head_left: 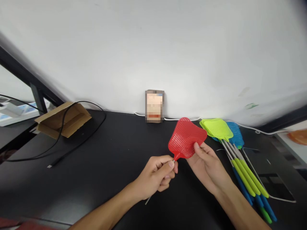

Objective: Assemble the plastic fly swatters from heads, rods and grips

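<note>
The red fly swatter is held above the worktop between both hands: the curled fingers of the left hand pinch it where the red neck meets the metal rod, and the right hand has its thumb on the mesh's lower right edge, the other fingers behind and mostly hidden. The step in hand looks to be steadying or working that joint; the next move seems to call for a firm left pinch, neck and rod in line. From the left fingers the mesh points away from the person and rightward; the long axis runs slantwise, the rod emerging below those fingers. Yellow-green swatters lie near, right of the right fingers.
</note>
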Tool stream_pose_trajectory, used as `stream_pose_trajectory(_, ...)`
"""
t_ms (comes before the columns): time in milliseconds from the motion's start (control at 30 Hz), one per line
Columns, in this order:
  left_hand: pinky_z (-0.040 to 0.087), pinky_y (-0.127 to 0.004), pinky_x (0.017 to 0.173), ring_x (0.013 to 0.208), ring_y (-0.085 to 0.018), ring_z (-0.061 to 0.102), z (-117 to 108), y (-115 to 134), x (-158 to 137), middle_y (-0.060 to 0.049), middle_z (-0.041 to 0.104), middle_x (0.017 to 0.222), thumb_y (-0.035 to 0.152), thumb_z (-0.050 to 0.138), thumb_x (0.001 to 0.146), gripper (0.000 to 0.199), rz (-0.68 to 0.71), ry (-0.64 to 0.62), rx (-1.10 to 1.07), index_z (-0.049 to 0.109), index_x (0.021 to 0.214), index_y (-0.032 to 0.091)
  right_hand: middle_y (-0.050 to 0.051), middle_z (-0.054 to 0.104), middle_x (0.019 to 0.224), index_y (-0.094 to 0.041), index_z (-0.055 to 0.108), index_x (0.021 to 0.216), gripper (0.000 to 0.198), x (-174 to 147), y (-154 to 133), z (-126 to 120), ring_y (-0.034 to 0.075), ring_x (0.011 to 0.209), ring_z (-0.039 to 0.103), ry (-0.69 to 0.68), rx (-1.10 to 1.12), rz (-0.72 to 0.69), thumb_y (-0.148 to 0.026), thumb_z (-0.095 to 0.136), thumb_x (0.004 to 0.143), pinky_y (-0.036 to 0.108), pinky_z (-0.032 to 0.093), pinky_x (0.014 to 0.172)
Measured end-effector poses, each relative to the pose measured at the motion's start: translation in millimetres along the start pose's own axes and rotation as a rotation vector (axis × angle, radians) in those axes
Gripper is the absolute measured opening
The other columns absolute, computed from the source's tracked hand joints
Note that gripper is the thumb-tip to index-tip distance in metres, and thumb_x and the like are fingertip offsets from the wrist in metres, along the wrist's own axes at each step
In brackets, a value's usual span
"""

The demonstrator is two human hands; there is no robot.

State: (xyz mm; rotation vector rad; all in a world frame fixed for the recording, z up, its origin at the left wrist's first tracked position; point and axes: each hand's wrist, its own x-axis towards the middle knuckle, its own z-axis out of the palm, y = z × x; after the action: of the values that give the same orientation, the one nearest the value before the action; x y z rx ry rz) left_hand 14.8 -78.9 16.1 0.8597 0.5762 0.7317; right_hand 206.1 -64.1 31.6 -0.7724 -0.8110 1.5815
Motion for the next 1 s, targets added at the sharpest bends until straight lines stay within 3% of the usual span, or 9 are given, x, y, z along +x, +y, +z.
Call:
stream_pose_trajectory(233,0.014,-0.017,0.040,0.046,-0.002,0.017,6,3,-4,0.008,0.031,0.062,0.044,0.061,0.100,0.033,-0.155,-0.179,-0.145,0.055,0.084,0.016,-0.004,0.072,0.084,-0.029,0.071,0.095,0.008,2,-1,-1,0.014,0.078,0.068,-0.021,0.196,0.035,-0.035,0.075,0.092,0.033,0.057,0.081)
stream_pose_trajectory(433,0.011,-0.017,0.038,0.045,-0.003,0.013,9,5,-8,0.009,0.029,0.060,0.042,0.063,0.099,0.031,-0.322,-0.351,-0.330,0.055,0.083,0.016,-0.009,0.057,0.062,-0.029,0.062,0.082,0.030,-4,-5,12,0.011,0.053,0.054,-0.075,0.285,-0.005,-0.035,0.090,0.075,0.030,0.050,0.062)
stream_pose_trajectory(600,0.007,-0.020,0.037,0.044,-0.003,0.010,12,4,-10,0.010,0.027,0.059,0.036,0.062,0.098,0.027,-0.363,-0.433,-0.402,0.055,0.082,0.017,-0.010,0.040,0.047,-0.027,0.053,0.070,0.033,-5,-5,18,0.010,0.036,0.034,-0.094,0.314,-0.035,-0.041,0.073,0.092,0.030,0.039,0.049)
stream_pose_trajectory(700,0.007,-0.021,0.037,0.042,-0.003,0.012,12,3,-14,0.009,0.028,0.057,0.035,0.065,0.096,0.027,-0.376,-0.484,-0.423,0.057,0.081,0.015,-0.008,0.045,0.048,-0.029,0.056,0.072,0.031,-3,-7,9,0.013,0.036,0.038,-0.047,0.160,-0.093,-0.047,0.066,0.095,0.035,0.042,0.051)
stream_pose_trajectory(800,0.008,-0.020,0.035,0.040,-0.003,0.020,12,-3,-21,0.007,0.035,0.057,0.035,0.070,0.093,0.025,-0.423,-0.490,-0.347,0.062,0.083,0.013,-0.001,0.059,0.062,-0.030,0.062,0.082,0.024,-3,-19,-9,0.020,0.050,0.055,0.065,-0.063,-0.128,-0.051,0.065,0.093,0.044,0.051,0.063)
stream_pose_trajectory(900,0.011,-0.019,0.034,0.039,-0.003,0.026,13,-12,-22,0.006,0.039,0.057,0.033,0.074,0.091,0.025,-0.419,-0.447,-0.282,0.065,0.085,0.010,0.003,0.064,0.071,-0.030,0.066,0.088,0.022,-1,-36,-31,0.023,0.059,0.060,0.140,-0.166,-0.192,-0.052,0.066,0.090,0.050,0.053,0.070)
stream_pose_trajectory(1000,0.019,-0.017,0.034,0.038,-0.003,0.025,7,-11,-12,0.006,0.043,0.058,0.039,0.069,0.093,0.027,-0.302,-0.256,-0.328,0.064,0.088,0.013,0.001,0.062,0.069,-0.030,0.067,0.087,0.020,6,-47,-49,0.020,0.056,0.056,0.236,-0.187,-0.243,-0.050,0.069,0.089,0.048,0.054,0.068)
